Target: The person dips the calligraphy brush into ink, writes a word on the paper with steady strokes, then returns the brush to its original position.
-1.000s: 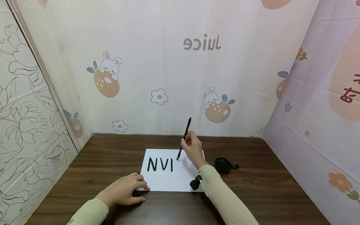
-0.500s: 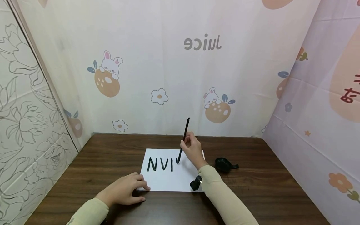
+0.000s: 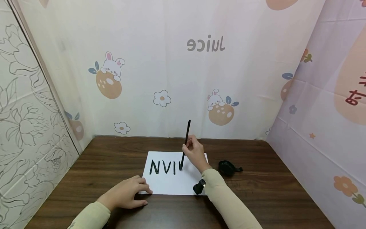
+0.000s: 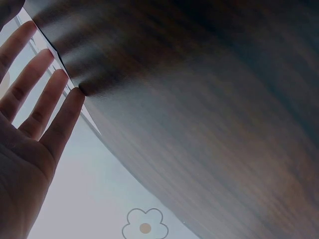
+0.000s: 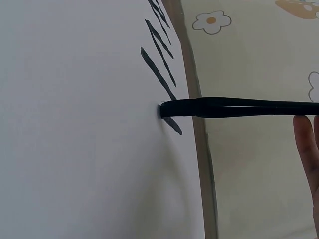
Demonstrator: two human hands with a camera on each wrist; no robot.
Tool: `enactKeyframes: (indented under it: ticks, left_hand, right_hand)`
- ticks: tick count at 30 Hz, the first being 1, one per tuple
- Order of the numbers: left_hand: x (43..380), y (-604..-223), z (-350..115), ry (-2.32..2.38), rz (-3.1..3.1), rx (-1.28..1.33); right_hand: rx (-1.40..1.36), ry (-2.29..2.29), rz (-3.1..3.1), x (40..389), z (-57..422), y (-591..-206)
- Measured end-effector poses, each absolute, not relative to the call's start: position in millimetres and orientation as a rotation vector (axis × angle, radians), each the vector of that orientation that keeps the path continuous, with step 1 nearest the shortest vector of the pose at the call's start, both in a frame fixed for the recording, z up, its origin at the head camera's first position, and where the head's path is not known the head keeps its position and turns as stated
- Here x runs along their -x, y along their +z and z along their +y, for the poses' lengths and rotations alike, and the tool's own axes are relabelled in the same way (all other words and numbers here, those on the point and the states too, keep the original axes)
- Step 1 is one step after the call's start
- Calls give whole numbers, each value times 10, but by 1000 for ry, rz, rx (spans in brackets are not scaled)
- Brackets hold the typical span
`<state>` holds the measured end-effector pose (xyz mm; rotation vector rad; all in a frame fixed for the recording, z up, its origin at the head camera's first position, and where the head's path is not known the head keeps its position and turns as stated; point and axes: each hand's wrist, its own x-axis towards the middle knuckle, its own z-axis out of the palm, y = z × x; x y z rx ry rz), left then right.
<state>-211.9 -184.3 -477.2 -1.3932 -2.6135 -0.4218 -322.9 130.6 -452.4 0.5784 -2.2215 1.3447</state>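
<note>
A white sheet of paper (image 3: pixel 171 186) lies on the dark wooden table and bears black brush-written letters, N, V and I (image 3: pixel 174 168). My right hand (image 3: pixel 195 155) pinches a slim black writing brush (image 3: pixel 187 132), held nearly upright. Its tip meets the paper just right of the I, at the lower end of a short fresh stroke. In the right wrist view the dark brush head (image 5: pixel 179 108) covers part of that stroke (image 5: pixel 173 126). My left hand (image 3: pixel 125 192) rests at the sheet's lower left corner, fingers extended; the left wrist view shows its fingertips (image 4: pixel 75 97) along the paper edge.
A small black dish with a short handle (image 3: pixel 227 167) stands on the table (image 3: pixel 266 187) to the right of the paper. A dark wrist camera (image 3: pixel 198 187) sits on the right wrist, over the sheet's lower right part. Printed curtains (image 3: pixel 163 70) enclose the table's back and sides.
My right hand has drawn the brush tip down the paper toward me, leaving a short black stroke beside the I. The brush's upper end has swung slightly left. My left hand has stayed put.
</note>
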Motion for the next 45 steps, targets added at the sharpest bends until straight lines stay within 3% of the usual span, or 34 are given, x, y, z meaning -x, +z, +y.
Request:
enactKeyframes:
  ticks: [45]
  left_hand:
    - [2107, -4770, -1837, -435, -2585, 1400]
  right_hand:
    - [-616, 1394, -2174, 3214, 1348, -4383]
